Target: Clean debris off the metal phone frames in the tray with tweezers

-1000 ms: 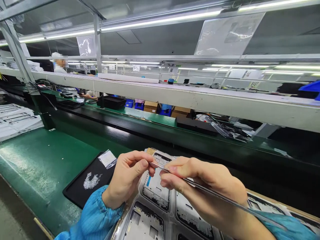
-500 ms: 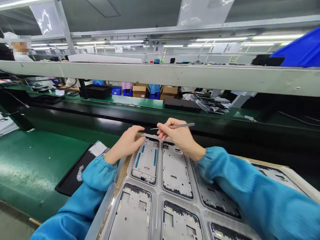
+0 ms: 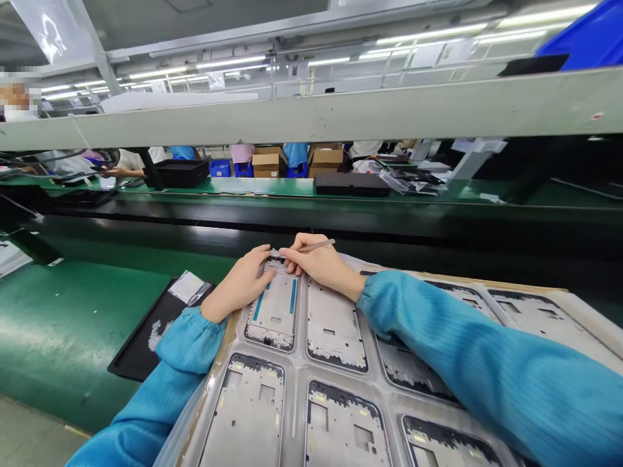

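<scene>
My right hand [image 3: 325,264] grips slim grey tweezers [image 3: 318,246], their tip end at the top of a phone mid-frame [image 3: 276,303] with blue strips along its sides. Fingers cover the exact tip. My left hand [image 3: 239,283] rests at that frame's upper left, thumb and forefinger apart, thumb over its face. The frame lies in a clear plastic tray [image 3: 294,373]. Beside it sits another metal frame [image 3: 333,321], partly under my right wrist. Several similar frames fill the nearer and right-hand pockets.
On the green bench [image 3: 92,311] to the left, a black mat [image 3: 134,347] carries a small clear bag [image 3: 189,287] and a heap of tiny clear pieces [image 3: 158,334]. A pale shelf beam [image 3: 292,120] crosses above. Beyond it are cardboard boxes [image 3: 267,161] and other people.
My right hand has moved left with the tweezers, from above the gap between two frames to the top of the blue-striped one. My left hand stays beside it. The view has tilted slightly down.
</scene>
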The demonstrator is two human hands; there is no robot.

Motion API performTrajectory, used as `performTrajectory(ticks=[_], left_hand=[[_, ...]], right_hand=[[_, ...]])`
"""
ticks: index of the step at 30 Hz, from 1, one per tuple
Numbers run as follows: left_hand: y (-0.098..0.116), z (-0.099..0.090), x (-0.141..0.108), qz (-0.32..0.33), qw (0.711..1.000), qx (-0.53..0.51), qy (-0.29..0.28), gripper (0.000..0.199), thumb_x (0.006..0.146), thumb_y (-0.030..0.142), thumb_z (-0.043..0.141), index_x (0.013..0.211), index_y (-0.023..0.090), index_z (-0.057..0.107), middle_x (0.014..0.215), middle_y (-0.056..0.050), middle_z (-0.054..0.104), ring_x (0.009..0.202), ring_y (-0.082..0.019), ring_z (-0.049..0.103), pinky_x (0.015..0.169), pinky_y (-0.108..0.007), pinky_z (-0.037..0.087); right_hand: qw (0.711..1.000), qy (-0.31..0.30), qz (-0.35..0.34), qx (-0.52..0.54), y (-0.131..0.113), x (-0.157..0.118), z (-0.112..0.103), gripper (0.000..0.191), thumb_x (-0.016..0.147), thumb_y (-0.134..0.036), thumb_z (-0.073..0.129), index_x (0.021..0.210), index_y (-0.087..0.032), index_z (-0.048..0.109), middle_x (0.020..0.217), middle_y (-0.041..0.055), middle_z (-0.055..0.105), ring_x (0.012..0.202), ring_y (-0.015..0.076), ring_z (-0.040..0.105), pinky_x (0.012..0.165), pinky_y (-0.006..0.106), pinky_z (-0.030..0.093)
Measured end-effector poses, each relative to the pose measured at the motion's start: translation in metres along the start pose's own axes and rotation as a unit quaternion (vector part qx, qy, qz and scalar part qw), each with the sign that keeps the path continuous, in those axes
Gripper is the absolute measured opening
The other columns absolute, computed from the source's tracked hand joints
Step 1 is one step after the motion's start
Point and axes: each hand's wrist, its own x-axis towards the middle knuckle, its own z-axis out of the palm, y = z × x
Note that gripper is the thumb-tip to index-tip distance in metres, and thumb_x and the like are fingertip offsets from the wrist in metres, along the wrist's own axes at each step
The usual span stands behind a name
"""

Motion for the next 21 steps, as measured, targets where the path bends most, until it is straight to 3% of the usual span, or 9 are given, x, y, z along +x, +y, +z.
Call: performTrajectory(ticks=[8,11,21], left_hand=[[-0.0029,0.0010,-0.0014,0.006,1.000,-0.007,0.015,0.033,0.094,0.025,0.057,0.125,0.014,0.059,0.147,-0.017,0.055,0.132,-0.030,0.056,0.115,-0.046,0.045],[-0.0025,-0.0005,-0.0028,0.014,1.000,-0.003,0.010,0.028,0.094,0.025,0.057,0.120,0.013,0.062,0.150,-0.018,0.052,0.134,-0.030,0.054,0.117,-0.046,0.042],[-0.0028,-0.0030,-0.0029,0.041,0.998,0.035,-0.012,0.039,0.097,0.027,0.050,0.130,0.013,0.062,0.151,-0.019,0.050,0.141,-0.032,0.047,0.120,-0.050,0.037]], right_hand=[[1.000,-0.004,-0.007,-0.009,0.0010,0.0003,0.0001,0.048,0.069,-0.057,0.083,0.061,-0.020,0.055,0.052,0.0011,0.066,0.044,0.0123,0.062,0.041,0.020,0.051],[1.000,-0.002,-0.008,-0.009,0.0014,0.0002,0.0002,0.048,0.069,-0.057,0.083,0.060,-0.020,0.054,0.051,0.0009,0.066,0.043,0.0117,0.061,0.041,0.020,0.050],[1.000,-0.006,-0.010,0.004,0.0064,0.0025,0.0013,0.049,0.068,-0.058,0.083,0.060,-0.021,0.052,0.052,0.0000,0.065,0.046,0.0135,0.062,0.041,0.022,0.051]])
